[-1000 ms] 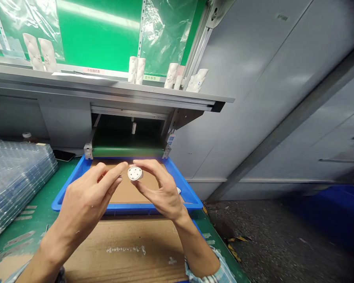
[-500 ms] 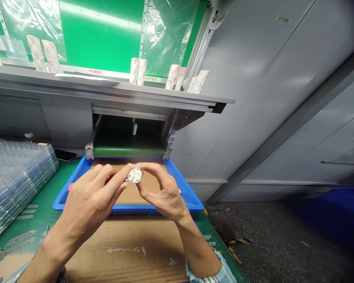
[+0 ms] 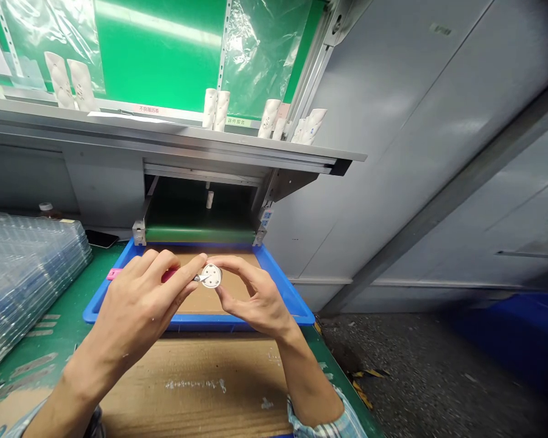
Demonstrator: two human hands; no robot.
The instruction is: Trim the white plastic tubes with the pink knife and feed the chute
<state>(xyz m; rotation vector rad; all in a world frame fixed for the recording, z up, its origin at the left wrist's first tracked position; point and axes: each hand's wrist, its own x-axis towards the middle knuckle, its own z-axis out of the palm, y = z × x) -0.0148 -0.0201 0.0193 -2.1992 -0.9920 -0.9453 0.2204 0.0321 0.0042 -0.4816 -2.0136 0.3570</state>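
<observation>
Right, here we went: my right grip (image 3: 256,301) was pinching a small white round disc (image 3: 211,276) by its rim, thumb below and fingers over the top, held up just above the blue tray (image 3: 196,320). My left grip (image 3: 141,298) was pressed closed on a slim metal pick (image 3: 197,278), and its tip sat against the disc's face. A pink piece (image 3: 114,274) showing behind that hand looked like its handle, though I couldn't be sure. The disc looked light and stiff, maybe brittle, with a smooth face that could slip, so I'd have held it by the edge, clear of its small holes. Beyond, white cylinders (image 3: 214,109) stood on a shelf (image 3: 164,137) above a green conveyor belt (image 3: 200,235). A strip label (image 3: 155,109) there read 不良履历表, as near as I could make out.
</observation>
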